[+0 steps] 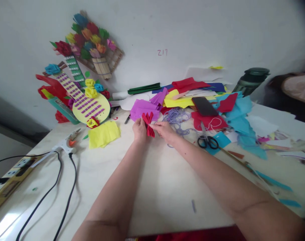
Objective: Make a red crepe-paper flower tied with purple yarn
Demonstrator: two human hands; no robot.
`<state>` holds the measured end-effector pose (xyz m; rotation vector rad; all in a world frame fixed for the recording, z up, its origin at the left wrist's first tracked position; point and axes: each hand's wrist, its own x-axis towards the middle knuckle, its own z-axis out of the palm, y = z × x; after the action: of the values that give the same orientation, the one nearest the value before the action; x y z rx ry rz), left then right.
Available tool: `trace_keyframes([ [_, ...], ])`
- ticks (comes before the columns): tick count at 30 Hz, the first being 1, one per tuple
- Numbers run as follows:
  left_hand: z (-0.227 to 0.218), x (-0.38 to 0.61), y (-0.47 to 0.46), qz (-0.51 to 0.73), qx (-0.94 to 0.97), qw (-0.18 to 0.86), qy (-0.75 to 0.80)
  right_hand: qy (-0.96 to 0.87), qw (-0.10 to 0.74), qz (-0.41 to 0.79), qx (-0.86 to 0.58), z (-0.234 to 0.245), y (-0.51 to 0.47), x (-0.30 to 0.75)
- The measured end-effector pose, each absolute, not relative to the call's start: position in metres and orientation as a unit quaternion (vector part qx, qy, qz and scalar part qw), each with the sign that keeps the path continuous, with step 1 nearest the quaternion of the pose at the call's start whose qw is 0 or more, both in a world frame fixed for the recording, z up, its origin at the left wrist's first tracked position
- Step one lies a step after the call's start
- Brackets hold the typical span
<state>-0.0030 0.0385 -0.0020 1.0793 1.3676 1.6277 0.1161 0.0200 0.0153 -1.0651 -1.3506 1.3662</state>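
A red crepe-paper bow (147, 118), gathered narrow at its middle and fanned out at both ends, is held upright above the table. My left hand (139, 131) is closed on its left side. My right hand (164, 131) pinches at the gathered middle from the right; whether a thread is between those fingertips is too small to tell. Just behind the bow lie purple crepe-paper sheets (139, 107). A tangle of lilac yarn (176, 117) spreads to the right of them, with black-handled scissors (208, 142) farther right.
Yellow paper (104, 134) and a white glue gun (67, 144) lie left, its cord running near a power strip (14, 179). Behind stand a paper-flower guitar (92, 108) and a flower basket (101, 68). A phone (205, 107), blue paper (240, 110) and green bottle (251, 82) are right.
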Motion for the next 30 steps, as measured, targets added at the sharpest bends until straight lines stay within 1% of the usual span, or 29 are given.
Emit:
trace_keyframes([
  [3,-0.004,-0.003,0.040,0.652,0.420,0.313,0.548,-0.564,0.453,0.535,-0.436,0.013,0.022,0.117],
  [4,-0.004,-0.002,0.040,0.654,0.418,0.310,0.548,-0.569,0.453,0.530,-0.436,0.012,0.023,0.118],
  [7,-0.002,0.003,0.038,0.665,0.390,0.337,0.540,-0.579,0.452,0.519,-0.437,0.008,0.028,0.119],
  [10,0.002,0.008,0.036,0.673,0.316,0.410,0.528,-0.581,0.456,0.517,-0.433,0.003,0.032,0.117],
  [12,0.004,0.011,0.035,0.674,0.274,0.440,0.526,-0.576,0.463,0.519,-0.430,-0.001,0.033,0.115],
  [14,0.003,0.012,0.036,0.683,0.277,0.433,0.519,-0.571,0.463,0.524,-0.430,-0.003,0.033,0.113],
  [16,0.001,0.011,0.037,0.684,0.316,0.401,0.521,-0.582,0.455,0.514,-0.436,-0.004,0.032,0.111],
  [18,-0.001,0.010,0.037,0.669,0.370,0.352,0.540,-0.619,0.440,0.470,-0.451,-0.003,0.031,0.110],
  [21,-0.001,0.008,0.036,0.635,0.441,0.275,0.571,-0.692,0.413,0.353,-0.476,0.000,0.029,0.110],
  [23,-0.001,0.006,0.035,0.620,0.472,0.245,0.577,-0.725,0.400,0.284,-0.484,0.001,0.028,0.111],
  [26,-0.002,0.002,0.037,0.613,0.481,0.231,0.582,-0.751,0.391,0.239,-0.475,0.001,0.025,0.111],
  [30,-0.006,-0.006,0.043,0.642,0.440,0.250,0.576,-0.787,0.383,0.197,-0.443,0.005,0.016,0.110],
])
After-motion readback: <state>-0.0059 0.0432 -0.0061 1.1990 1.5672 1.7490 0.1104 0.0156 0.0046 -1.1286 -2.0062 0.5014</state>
